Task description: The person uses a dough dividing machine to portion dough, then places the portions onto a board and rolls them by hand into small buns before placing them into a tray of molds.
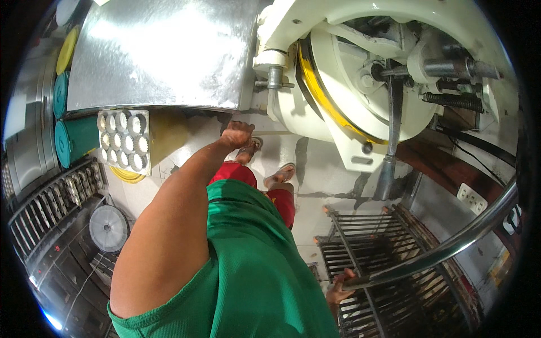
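Observation:
My left hand (237, 134) is closed in a fist just below the near edge of a shiny metal worktable (163, 56). A thin pale strip (275, 133) runs right from beside the fist; whether the hand holds it or anything else is hidden. Low on the right, my right hand (338, 290) has its fingers curled about the end of a curved shiny metal bar (445, 250). Beyond that bar stands a large cream-coloured machine (287, 107) with a round body, a yellow-edged band (321, 93) and a dark lever (394, 112).
Left of me are a muffin tin with fluted cups (124, 141), teal lidded bins (63, 143) and a round grey lid (109, 227). A dark slatted rack (366, 253) stands under the bar. A power outlet (472, 199) is at the right. Pale floor tiles (321, 169) lie beneath.

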`<state>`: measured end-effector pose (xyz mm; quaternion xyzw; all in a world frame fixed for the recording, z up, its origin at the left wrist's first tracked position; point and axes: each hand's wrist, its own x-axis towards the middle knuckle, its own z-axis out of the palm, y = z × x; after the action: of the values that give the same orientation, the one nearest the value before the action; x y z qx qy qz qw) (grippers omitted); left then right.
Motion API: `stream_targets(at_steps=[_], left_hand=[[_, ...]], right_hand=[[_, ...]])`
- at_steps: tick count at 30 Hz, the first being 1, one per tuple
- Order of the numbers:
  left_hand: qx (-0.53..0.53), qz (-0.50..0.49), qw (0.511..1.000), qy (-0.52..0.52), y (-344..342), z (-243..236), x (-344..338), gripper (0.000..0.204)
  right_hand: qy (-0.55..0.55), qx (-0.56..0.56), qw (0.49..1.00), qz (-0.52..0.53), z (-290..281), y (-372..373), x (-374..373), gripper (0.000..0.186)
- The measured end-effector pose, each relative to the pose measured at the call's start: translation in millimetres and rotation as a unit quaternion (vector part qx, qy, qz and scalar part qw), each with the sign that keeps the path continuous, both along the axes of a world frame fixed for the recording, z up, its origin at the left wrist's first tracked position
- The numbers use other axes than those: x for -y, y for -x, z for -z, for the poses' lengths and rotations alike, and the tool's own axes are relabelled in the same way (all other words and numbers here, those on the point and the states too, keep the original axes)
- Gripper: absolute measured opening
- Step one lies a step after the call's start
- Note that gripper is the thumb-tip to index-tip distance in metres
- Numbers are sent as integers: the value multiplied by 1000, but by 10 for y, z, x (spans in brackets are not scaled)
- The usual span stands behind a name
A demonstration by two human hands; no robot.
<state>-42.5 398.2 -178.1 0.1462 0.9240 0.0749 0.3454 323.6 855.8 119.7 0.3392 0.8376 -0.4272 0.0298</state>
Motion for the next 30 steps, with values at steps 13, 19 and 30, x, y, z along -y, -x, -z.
stream_targets(at_steps=[13,19,30], left_hand=[[-63,-14,994,-90,-48,17,74,41],[-81,-67,992,-65,-122,115,26,46],[-147,-155,975,-58,-182,254,36,61]], right_hand=[[-12,-29,999,-7,62,-15,-17,46],[34,21,998,46,32,-24,11,20],[89,59,992,69,-190,250,214,37]])
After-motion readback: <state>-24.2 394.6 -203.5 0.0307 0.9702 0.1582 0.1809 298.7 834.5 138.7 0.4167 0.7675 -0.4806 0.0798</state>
